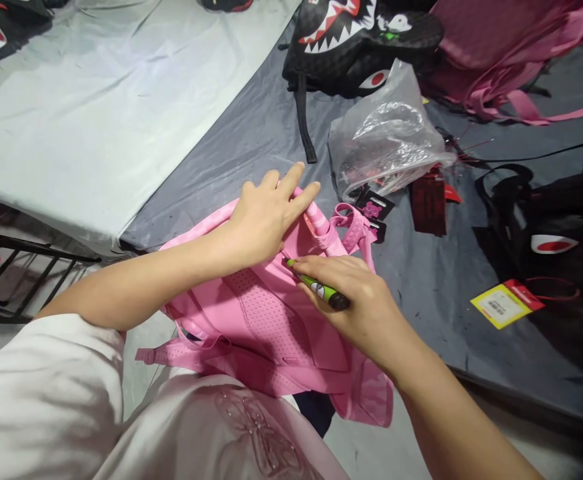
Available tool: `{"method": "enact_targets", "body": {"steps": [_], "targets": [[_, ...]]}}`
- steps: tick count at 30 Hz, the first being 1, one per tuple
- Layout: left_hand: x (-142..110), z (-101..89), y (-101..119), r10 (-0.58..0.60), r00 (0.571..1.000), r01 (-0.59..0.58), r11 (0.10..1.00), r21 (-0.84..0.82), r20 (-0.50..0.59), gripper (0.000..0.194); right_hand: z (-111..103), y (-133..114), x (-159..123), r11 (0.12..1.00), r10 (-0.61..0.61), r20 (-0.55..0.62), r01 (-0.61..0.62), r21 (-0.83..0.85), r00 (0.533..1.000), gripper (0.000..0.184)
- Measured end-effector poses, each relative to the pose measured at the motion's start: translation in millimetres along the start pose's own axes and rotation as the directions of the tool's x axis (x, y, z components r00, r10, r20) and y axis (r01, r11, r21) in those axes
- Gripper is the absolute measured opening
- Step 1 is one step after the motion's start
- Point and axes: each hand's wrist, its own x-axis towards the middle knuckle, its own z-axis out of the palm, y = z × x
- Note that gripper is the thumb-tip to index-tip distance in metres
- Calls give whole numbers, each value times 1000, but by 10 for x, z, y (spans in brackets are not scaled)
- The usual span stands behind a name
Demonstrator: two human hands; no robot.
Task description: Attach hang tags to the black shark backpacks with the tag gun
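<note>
A pink backpack (271, 327) lies back-side up at the near edge of the grey-covered table (251, 133), partly hanging toward my lap. My left hand (266, 217) rests flat on its upper part, fingers stretched out and pressing the fabric. My right hand (356, 300) is closed round a green and black pen-like tool (318, 287), whose tip touches the pink fabric just below my left hand. The backpack's top handle (354, 227) sticks out to the right of my left hand.
A crumpled clear plastic bag (388, 133) lies beyond the backpack, with small dark tags (374, 210) beside it. Black shark-mouth backpacks (356, 40) and pink bags (501, 47) sit at the back. A yellow and red label (504, 303) lies at right. A light sheet (81, 113) covers the left table.
</note>
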Motion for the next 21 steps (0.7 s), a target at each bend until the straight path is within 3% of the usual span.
{"method": "enact_targets", "body": {"steps": [9,21], "targets": [[-2,-52,13,2,999,-3,1000,20,41,97,-40,-89,49,998,44,87,-40,-43,995,22],[13,-54,7,-3,999,4,1000,-15,48,93,7,-98,59,993,72,69,-65,-103,995,21]]}}
